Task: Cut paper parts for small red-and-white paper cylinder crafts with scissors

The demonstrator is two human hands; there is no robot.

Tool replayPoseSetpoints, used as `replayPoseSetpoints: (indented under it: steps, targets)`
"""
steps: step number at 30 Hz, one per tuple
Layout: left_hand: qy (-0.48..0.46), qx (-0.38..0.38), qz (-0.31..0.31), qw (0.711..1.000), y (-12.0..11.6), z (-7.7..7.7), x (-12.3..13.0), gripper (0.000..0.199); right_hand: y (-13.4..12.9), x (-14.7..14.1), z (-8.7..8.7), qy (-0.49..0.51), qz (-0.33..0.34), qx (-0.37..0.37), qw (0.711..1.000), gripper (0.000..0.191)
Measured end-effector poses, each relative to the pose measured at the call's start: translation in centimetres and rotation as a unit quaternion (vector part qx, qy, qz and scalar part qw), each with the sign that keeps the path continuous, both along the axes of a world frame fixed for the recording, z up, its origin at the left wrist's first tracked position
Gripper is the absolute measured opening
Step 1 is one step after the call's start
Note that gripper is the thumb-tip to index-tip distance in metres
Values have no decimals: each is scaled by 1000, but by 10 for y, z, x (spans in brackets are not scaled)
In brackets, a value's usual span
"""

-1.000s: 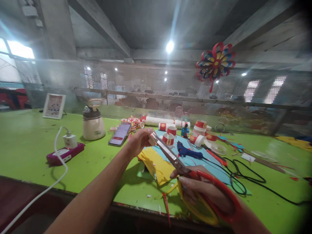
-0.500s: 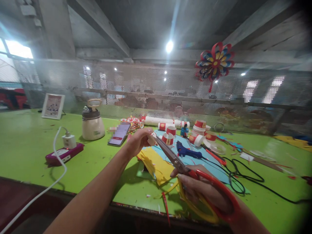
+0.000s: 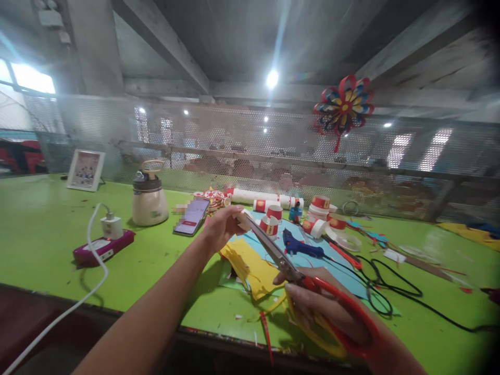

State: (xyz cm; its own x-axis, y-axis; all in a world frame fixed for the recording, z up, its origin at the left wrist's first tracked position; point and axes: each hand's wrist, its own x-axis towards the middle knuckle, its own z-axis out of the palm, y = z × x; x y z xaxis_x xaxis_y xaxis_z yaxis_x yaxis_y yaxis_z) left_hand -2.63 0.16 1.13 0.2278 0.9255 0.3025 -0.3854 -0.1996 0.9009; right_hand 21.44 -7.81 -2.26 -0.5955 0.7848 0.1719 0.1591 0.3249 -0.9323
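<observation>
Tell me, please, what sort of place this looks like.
Probably a craft workshop, though it could be a classroom: the right hand holds scissors, a glue gun lies nearby, and a flower decoration hangs beyond.

Left forearm (image 3: 156,307) is bare, long and slender, smooth in outline, narrowing toward the wrist. Left grip (image 3: 222,227): bare, slim fingers. Right forearm (image 3: 397,355): bare, only a short length in view. Right grip (image 3: 324,302): bare, partly hidden; nail detail unclear.
</observation>
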Motion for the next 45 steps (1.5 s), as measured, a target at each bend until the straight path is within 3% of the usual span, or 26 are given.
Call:
replayPoseSetpoints:
  steps: [4,8,15,23,33,41,45]
  targets:
    - [-59,18,-26,998,2,1,-4,20,-2,2,1,18,33,-3,999,25]
    - [-108,28,-74,991,3,-1,-5,14,-1,3,-7,88,21,-77,993,23]
    - [-70,53,-129,988,-2,0,-6,28,1,4,-14,137,30,-132,981,24]
    - [-68,81,-136,985,-7,4,-8,31,0,9,-24,203,63,-228,950,24]
    - [-45,94,-132,986,-9,3,-10,33,2,3,-19,226,33,-241,943,20]
    - [28,142,-132,981,-5,0,-9,44,0,2,-21,171,5,-160,972,22]
    - [61,156,-97,981,-1,-1,-6,43,1,0,-18,164,-1,-177,971,27]
